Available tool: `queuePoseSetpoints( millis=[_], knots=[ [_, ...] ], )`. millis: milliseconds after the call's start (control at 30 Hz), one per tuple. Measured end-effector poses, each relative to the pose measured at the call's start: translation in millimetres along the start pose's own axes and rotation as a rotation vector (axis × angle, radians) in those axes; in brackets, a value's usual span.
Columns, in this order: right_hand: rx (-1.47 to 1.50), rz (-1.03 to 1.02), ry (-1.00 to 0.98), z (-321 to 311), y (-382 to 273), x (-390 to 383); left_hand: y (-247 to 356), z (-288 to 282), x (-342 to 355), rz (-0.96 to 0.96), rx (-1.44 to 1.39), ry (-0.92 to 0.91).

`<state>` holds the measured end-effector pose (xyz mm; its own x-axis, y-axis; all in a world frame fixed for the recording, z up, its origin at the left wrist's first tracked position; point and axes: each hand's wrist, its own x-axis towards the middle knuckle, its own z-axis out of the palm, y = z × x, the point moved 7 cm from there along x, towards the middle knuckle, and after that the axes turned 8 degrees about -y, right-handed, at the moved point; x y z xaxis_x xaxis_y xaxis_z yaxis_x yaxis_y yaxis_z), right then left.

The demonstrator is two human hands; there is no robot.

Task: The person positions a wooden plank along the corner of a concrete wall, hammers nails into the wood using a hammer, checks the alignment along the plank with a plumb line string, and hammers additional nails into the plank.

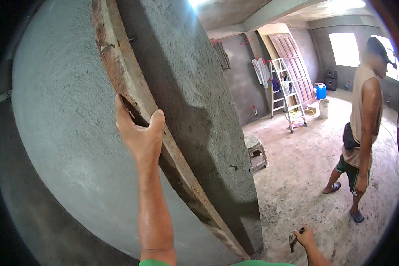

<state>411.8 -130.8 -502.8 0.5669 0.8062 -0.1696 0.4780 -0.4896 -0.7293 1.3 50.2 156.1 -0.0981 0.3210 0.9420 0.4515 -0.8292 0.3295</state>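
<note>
A long, mortar-stained wooden board (pixel 135 82) runs slantwise along the corner of a grey plastered wall (pixel 71 124). My left hand (pixel 141 135) grips it at mid-length, with thumb and fingers on opposite edges. Above that hand, what looks like a bent nail (pixel 107 46) sticks out of the board. Low at the right, my right hand (pixel 306 238) is closed round a hammer (pixel 292 242), held away from the board over the floor. Most of the hammer's handle is hidden in my fist.
A co-worker (pixel 363 111) stands at the right, facing away from the board. A dirty stool (pixel 255 153) sits past the wall corner. Farther back are a stepladder (pixel 284 95), a leaning door panel (pixel 297 62), a blue container (pixel 320 91) and a pail (pixel 324 109). Debris dots the floor.
</note>
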Motion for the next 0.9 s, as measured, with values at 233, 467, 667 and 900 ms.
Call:
queuePoseSetpoints(
  millis=[233, 467, 667, 900],
  knots=[
    [0.558, 0.431, -0.105, 18.0, 51.2, -4.5, 8.2, -8.8, -5.3, -0.03, 0.111, 0.031],
    [1.227, 0.492, -0.31, 62.7, 131.5, 21.8, 9.6, 2.8, -4.4, 0.007, 0.115, -0.019],
    [1.516, 0.639, -0.202, 21.6, 51.6, 12.5, 9.5, 1.2, -7.1, -0.043, 0.165, 0.032],
    [1.342, 0.718, -0.167, 54.5, 118.1, 21.9, 13.2, 4.0, -3.4, 0.0, 0.074, -0.017]
  ],
)
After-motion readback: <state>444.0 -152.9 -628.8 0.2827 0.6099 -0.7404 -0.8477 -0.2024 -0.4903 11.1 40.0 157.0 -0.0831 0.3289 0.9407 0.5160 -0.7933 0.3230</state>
